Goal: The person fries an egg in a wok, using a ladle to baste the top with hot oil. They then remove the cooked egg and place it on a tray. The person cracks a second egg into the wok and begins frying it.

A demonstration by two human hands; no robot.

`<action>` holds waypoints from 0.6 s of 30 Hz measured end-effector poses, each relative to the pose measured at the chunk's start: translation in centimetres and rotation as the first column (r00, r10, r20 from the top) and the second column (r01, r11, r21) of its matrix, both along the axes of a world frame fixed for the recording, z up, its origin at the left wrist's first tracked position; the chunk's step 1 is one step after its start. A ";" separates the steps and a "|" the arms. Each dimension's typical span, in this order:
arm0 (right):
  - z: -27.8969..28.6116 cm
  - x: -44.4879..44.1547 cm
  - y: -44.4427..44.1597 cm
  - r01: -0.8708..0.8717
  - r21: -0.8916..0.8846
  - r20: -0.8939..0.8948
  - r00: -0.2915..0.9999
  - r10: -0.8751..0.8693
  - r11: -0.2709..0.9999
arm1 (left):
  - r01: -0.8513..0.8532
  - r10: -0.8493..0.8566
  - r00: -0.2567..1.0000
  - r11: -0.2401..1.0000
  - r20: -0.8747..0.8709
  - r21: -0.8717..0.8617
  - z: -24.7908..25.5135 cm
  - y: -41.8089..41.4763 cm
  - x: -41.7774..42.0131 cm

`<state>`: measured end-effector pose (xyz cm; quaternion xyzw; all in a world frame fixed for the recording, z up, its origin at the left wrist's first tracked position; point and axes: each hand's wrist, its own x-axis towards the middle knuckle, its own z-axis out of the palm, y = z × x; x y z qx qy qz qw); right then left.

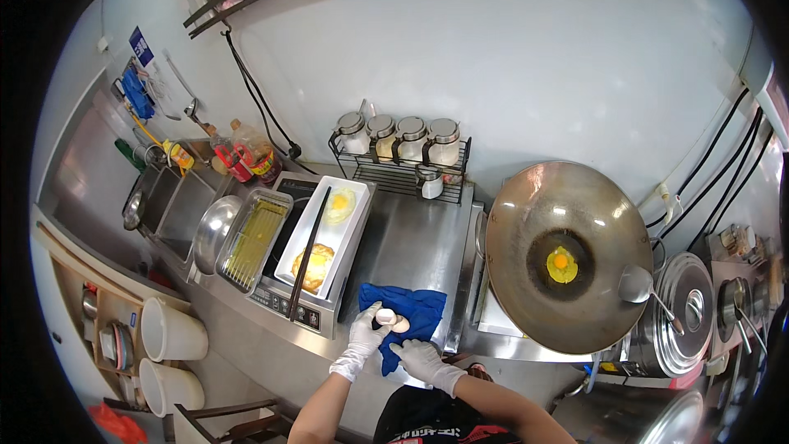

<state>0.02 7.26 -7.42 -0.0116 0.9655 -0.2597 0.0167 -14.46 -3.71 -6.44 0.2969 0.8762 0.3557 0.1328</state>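
My left hand, in a white glove, holds a cracked eggshell above a blue cloth. Beside the cloth's near edge is my gloved right hand; whether its fingers pinch the fabric I cannot tell. The cloth lies crumpled on the front of the steel counter. To the right, a large wok holds a raw egg with a whole yolk and spread white. A spatula rests on the wok's right side.
Left of the counter, a white rectangular tray holds two fried eggs and black chopsticks. Further left are a wire-racked oil pan and a steel bowl. Several seasoning jars stand on a black rack. A lidded pot is right of the wok.
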 end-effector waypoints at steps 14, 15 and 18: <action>-0.1 -1.3 -1.1 0.046 0.043 -0.159 0.987 -0.039 0.998 | -0.226 0.223 0.974 0.947 0.042 0.227 1.4 -0.4 0.6; -0.2 -1.4 -1.3 0.041 0.022 -0.154 0.987 -0.037 0.999 | -0.233 0.257 0.957 0.957 -0.135 0.171 -0.1 -2.1 0.5; 0.6 -1.0 -1.0 0.063 -0.071 -0.117 0.991 -0.071 0.996 | -0.173 0.192 0.979 0.963 -0.075 0.207 1.7 -2.7 3.6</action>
